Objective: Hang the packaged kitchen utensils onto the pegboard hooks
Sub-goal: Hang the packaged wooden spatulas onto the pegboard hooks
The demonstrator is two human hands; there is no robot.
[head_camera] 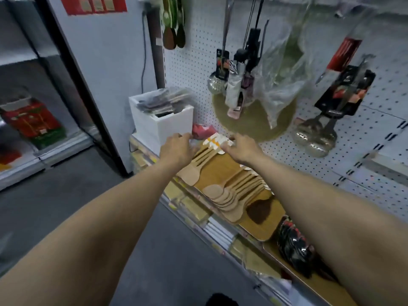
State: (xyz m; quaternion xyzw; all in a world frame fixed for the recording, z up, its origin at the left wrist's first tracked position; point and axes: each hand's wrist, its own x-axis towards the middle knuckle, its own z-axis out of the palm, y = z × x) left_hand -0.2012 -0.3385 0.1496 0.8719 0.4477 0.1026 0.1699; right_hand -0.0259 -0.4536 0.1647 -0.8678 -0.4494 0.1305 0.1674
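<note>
Packaged wooden spatulas (204, 159) lie on a wooden shelf board (220, 171) below the white pegboard (194, 69). Their white and orange header cards (215, 141) point toward the pegboard. My left hand (176, 149) rests over the left side of that pack, fingers curled near its top. My right hand (244, 147) touches the header cards with its fingertips. A second fan of wooden spoons (234, 193) lies further right on the board. I cannot tell whether either hand has a firm grip.
A white box (163, 122) of packaged items stands left of the hands. On the pegboard hang metal ladles (315, 138), a skimmer (215, 85), black-carded tools (346, 93), a round green mat (254, 120) and a clear plastic bag (280, 69). Black packages (293, 244) lie on the shelf's right.
</note>
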